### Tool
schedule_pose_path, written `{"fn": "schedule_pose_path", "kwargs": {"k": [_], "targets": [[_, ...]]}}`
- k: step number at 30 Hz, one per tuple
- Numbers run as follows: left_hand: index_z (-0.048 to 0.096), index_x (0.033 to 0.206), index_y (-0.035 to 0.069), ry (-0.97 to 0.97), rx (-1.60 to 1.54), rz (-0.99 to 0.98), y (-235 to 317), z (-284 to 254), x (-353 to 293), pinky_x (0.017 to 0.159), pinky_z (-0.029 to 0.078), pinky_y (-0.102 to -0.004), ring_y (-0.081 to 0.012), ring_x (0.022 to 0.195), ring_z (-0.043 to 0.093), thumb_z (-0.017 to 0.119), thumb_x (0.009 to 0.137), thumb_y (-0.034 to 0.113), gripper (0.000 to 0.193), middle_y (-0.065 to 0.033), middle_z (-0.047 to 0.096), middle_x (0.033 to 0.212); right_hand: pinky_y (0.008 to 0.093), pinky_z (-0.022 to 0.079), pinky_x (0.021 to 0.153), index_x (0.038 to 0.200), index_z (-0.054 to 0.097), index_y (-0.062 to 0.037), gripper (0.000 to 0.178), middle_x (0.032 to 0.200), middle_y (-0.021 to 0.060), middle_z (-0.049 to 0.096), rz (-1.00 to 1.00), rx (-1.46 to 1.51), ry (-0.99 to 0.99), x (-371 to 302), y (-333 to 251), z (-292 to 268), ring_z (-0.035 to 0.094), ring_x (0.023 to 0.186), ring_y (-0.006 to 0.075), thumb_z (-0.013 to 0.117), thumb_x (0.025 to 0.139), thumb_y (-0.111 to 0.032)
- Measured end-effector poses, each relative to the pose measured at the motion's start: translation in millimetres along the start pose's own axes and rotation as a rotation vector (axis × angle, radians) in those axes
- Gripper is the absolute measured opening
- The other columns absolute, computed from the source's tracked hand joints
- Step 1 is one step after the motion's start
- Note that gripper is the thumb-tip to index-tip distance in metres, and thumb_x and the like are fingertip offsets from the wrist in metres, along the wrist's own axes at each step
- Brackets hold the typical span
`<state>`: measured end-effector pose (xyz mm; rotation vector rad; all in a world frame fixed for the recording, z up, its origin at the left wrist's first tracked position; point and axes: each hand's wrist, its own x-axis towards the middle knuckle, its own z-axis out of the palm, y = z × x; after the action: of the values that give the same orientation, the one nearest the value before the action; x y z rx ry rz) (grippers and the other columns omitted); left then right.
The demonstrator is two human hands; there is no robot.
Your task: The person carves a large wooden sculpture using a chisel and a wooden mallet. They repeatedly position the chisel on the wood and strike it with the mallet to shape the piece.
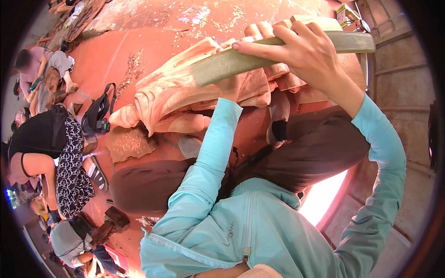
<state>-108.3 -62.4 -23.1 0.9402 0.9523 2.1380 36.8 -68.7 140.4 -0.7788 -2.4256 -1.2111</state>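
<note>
A large pale wood carving [171, 88] with flowing, rounded folds lies in front of me across the red floor. Over it runs a long, slightly curved green-grey strip [218, 67]; its material I cannot make out. My right hand [308, 53] is closed on the strip's right part, with its index finger stretched along the face. My left hand [228, 87] is behind the strip's left part, next to the carving. Its fingers are hidden there, so what it grips does not show.
A rough wood block [130, 144] lies by the carving's left end, near a black backpack [99, 109]. Several people work on the floor at left, one in a black top [34, 134]. Wood chips [134, 65] litter the red floor [104, 51]. A wall [398, 88] stands close at right.
</note>
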Motion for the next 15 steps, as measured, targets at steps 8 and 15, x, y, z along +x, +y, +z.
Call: {"fn": "schedule_pose_path", "kwargs": {"k": [8,15], "targets": [[0.053,0.076,0.003,0.173,0.085,0.084,12,-3,2,0.056,0.047,-0.0251,-0.0089,0.064,0.053,0.06,0.081,0.001,0.01,-0.0009,0.058,0.076,0.026,0.041,0.052,0.131,0.044,-0.0525,0.069,0.068,-0.0064,0.045,0.117,0.083,0.026,0,3,-15,0.046,0.057,0.0124,0.062,0.071,-0.023],[0.056,0.077,0.004,0.048,0.024,0.108,-4,-12,4,0.057,0.047,-0.0248,-0.0094,0.067,0.054,0.057,0.083,0.0,0.006,-0.0017,0.06,0.079,0.0254,0.04,0.052,0.129,0.047,-0.051,0.066,0.067,-0.0065,0.044,0.25,0.342,0.087,6,0,-29,0.046,0.057,0.0126,0.062,0.071,-0.024]]}}
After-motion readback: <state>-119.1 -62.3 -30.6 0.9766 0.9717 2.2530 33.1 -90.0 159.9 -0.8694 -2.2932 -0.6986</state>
